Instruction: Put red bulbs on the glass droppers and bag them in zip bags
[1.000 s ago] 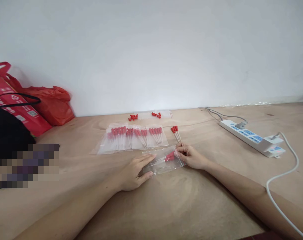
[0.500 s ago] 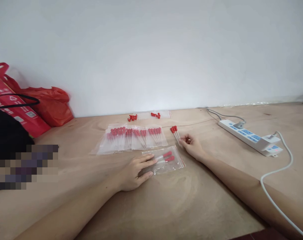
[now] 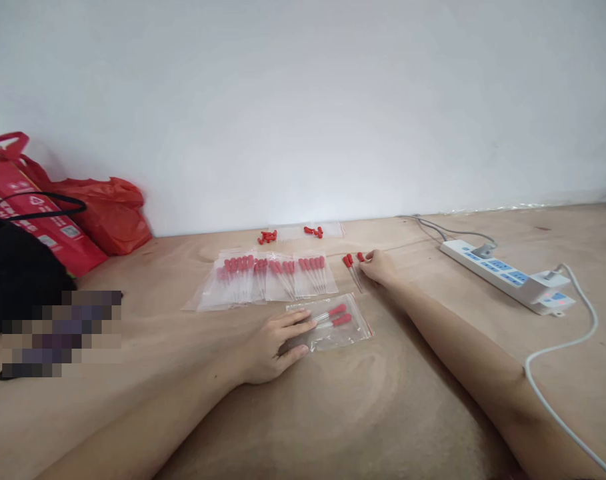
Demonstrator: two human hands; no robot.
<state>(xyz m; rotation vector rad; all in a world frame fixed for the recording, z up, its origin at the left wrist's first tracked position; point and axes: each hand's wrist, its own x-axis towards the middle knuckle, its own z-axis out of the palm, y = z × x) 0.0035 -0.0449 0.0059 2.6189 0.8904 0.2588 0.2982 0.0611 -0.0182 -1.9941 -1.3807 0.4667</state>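
Note:
My left hand [image 3: 277, 343] lies with fingers stretched over the left part of a clear zip bag [image 3: 327, 340]. Inside that bag are two droppers [image 3: 341, 319] with red bulbs pointing right. Beyond the bag, my right hand [image 3: 379, 269] pinches a single dropper [image 3: 361, 257] by its red bulb; its tube is mostly hidden by the fingers. Just left of this hand, two loose droppers [image 3: 351, 268] rest on the table, bulbs toward the wall. Filled bags of droppers [image 3: 283, 273] overlap in a row farther left.
Small red rubber bulbs [image 3: 267, 237] lie near the wall, some on another clear bag [image 3: 293, 231]. A white power strip [image 3: 503, 273] with a cable [image 3: 553, 340] occupies the right side. Red bags [image 3: 103, 213] and a black item [image 3: 23, 273] stand at left.
My right hand has shifted slightly toward the wall, and one dropper is now apart from the other two, in its fingers. My left hand stays on the bag.

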